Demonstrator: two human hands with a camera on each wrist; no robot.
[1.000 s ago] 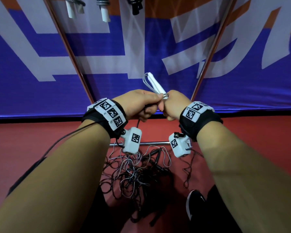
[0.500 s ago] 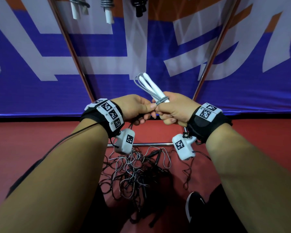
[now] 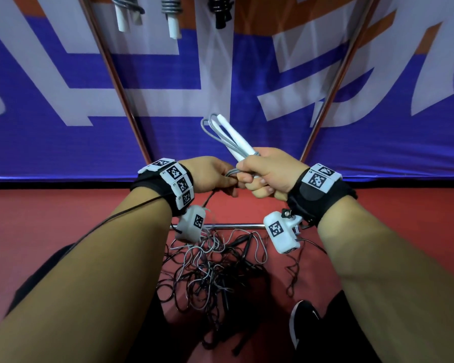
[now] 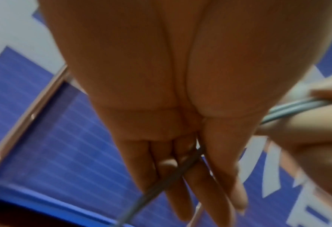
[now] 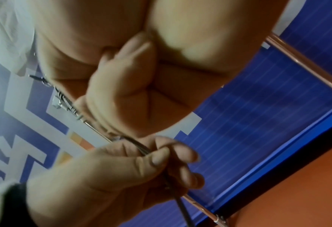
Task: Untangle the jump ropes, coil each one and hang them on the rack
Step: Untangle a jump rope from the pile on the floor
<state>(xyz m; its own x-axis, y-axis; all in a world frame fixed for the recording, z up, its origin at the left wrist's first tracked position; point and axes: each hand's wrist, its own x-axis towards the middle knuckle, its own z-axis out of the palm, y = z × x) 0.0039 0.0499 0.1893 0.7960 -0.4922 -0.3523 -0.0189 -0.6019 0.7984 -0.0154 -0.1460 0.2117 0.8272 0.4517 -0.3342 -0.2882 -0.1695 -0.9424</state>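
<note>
blue-white banner (image 3: 63, 142) behind | red floor (image 3: 50, 218) | black shoe (image 3: 303, 320)

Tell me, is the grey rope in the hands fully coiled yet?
Not yet. The right hand grips the white handles with a few loops; the left hand pinches the grey rope, which trails down.

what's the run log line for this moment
right hand: grips white-handled rope | left hand: pinches its cord | tangle: on floor

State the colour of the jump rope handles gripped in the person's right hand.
White plastic handles, bundled with grey cord loops in the right hand; clearest in the head view.
</note>
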